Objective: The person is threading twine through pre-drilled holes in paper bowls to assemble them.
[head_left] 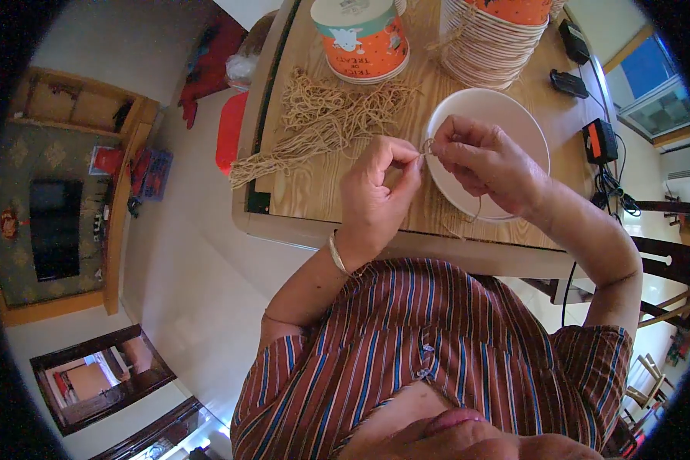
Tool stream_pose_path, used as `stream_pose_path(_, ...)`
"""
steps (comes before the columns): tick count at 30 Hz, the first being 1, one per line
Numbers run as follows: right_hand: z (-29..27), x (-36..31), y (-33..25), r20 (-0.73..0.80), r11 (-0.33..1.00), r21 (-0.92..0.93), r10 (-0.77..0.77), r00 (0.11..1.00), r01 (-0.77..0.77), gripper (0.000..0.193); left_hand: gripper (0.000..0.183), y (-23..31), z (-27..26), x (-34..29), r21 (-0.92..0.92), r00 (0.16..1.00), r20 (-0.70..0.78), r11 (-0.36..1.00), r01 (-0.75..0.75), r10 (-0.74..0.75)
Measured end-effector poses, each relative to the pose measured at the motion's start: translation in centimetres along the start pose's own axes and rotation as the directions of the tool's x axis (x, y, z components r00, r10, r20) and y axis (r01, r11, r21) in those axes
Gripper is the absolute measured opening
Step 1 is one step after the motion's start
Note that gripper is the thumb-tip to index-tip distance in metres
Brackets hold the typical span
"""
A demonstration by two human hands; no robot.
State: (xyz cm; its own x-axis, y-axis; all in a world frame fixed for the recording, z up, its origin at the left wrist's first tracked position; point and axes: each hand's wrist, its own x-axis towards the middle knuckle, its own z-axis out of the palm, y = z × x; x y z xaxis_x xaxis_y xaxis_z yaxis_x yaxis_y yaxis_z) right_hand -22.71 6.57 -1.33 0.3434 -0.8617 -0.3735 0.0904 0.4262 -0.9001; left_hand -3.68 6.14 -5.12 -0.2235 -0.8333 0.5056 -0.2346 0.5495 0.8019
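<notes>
My left hand (379, 188) pinches a thin strand of tan twine (425, 152) between thumb and forefinger. The same twine runs to my right hand (494, 165), whose fingers are closed on it, with a small loop between the two fingertips. Under my right hand a white paper bucket (523, 123) stands on the wooden table, its pale inside facing up. A loose end of twine hangs near the bucket's lower rim. Beyond my left hand lies a tangled bundle of cut twine (337, 111), gathered at its left end.
An orange and green printed paper bucket (368, 50) rests upside down at the back of the table (307, 201). Next to it rises a stack of nested buckets (491, 50). Black power adapters (599, 142) and cables line the right edge. A red stool (231, 132) stands left.
</notes>
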Motion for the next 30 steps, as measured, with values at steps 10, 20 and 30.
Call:
stream_pose_path(10, 0.1, 0.2, 0.2, -0.028, 0.996, -0.078, -0.048, 0.998, 0.045, 0.009, 0.017, 0.3, 0.0, -0.3, -0.129, 0.971, 0.015, 0.962, 0.239, -0.239)
stream_pose_path(20, 0.4, -0.1, -0.1, -0.028, 0.965, -0.233, -0.13, 0.991, 0.12, 0.008, 0.014, 0.6, -0.4, -0.2, 0.236, 0.996, 0.089, 0.97, -0.051, 0.031)
stream_pose_path(30, 0.2, 0.2, 0.4, -0.066, 0.983, -0.166, -0.095, 0.993, 0.083, 0.009, 0.012, 0.7, -0.5, -0.3, 0.116, 0.982, 0.12, 0.985, 0.131, -0.145)
